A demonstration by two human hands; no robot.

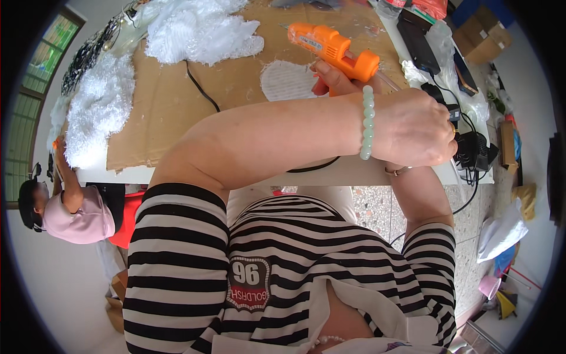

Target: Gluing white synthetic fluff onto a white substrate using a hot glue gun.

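Orange glue gun (331,48) sat gripped in the right hand (331,79), above the cardboard sheet (177,100). Left hand (413,127) crossed right of it, fingers curled, contents hidden. Gluing looked underway; next, steady aim at the white oval piece (286,81).

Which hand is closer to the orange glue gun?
Right. The right hand holds the orange glue gun from below; the left hand is a fist nearer the body, apart from it.

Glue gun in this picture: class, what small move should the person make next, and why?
Probably swing the left hand clear. Its forearm crosses in front of the right hand, which grips the orange glue gun above the white oval piece on the cardboard, hiding part of the work.
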